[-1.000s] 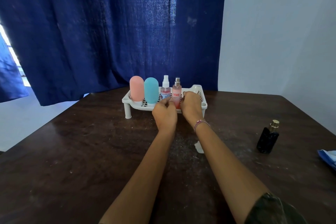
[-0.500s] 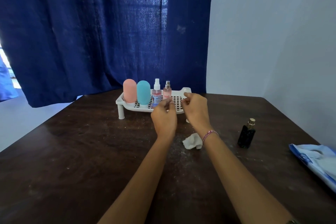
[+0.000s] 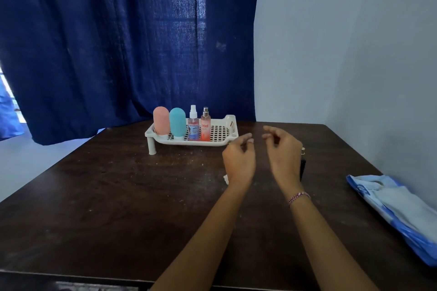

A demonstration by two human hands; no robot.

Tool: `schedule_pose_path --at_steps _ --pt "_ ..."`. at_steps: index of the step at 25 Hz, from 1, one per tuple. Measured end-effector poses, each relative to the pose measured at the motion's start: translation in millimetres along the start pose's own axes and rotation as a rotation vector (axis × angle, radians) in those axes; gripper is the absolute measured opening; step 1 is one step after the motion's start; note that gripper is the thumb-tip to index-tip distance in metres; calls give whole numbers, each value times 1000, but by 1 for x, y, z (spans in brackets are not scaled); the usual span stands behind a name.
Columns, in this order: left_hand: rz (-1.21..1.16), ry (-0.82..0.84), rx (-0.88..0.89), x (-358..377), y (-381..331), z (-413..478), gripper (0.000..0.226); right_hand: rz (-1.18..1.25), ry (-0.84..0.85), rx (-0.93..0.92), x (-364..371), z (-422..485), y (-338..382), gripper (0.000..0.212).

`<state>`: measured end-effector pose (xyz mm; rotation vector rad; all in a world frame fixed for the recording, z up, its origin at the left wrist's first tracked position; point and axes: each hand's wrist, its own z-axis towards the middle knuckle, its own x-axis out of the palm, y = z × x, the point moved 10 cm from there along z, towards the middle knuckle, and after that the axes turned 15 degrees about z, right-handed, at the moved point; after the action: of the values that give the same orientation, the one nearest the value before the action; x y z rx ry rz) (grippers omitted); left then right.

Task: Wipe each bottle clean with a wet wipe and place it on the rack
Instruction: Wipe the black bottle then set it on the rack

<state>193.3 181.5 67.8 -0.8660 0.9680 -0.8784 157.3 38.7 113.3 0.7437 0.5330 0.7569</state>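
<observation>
Four bottles are seen standing upright in a row on the left half of the white rack (image 3: 222, 142), which sits near the far edge of the table (image 3: 118, 196): a pink bottle (image 3: 161, 120), a teal bottle (image 3: 177, 121), a clear spray bottle (image 3: 193, 123) and a pink spray bottle (image 3: 205, 124), each just beside the next; the rack's right half is bare. One dark bottle (image 3: 303, 163) is left on the table towards its right edge, almost wholly hidden behind the right hand (image 3: 283, 151), so that only a gold cap and a dark strip are made out. A small white scrap, probably the used wipe (image 3: 226, 178), is glimpsed by the left wrist. Both hands are held above the table with nothing in them, the fingers loosely curled and parted; the left hand (image 3: 238, 160) is close to the rack's right end. A blue wipe pack (image 3: 397, 210) lies at the table's right edge. It is judged that the dark bottle is to be taken next. Since it stands narrow and close behind the right hand, it could be knocked over by a careless reach, and the crowded row could be toppled when it is set in beside the others.
</observation>
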Motion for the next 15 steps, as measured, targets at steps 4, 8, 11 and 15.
schedule_pose_path --at_steps 4,8,11,15 --pt "-16 61 11 34 -7 -11 26 70 -130 -75 -39 1 -7 24" --pt "41 128 78 63 -16 -21 28 132 -172 -219 -65 -8 -14 29" --pt "118 165 159 79 -11 -28 29 140 -230 -165 -75 -13 -39 29" --pt "133 175 172 87 6 -26 31 164 -299 -70 -80 -8 -59 26"
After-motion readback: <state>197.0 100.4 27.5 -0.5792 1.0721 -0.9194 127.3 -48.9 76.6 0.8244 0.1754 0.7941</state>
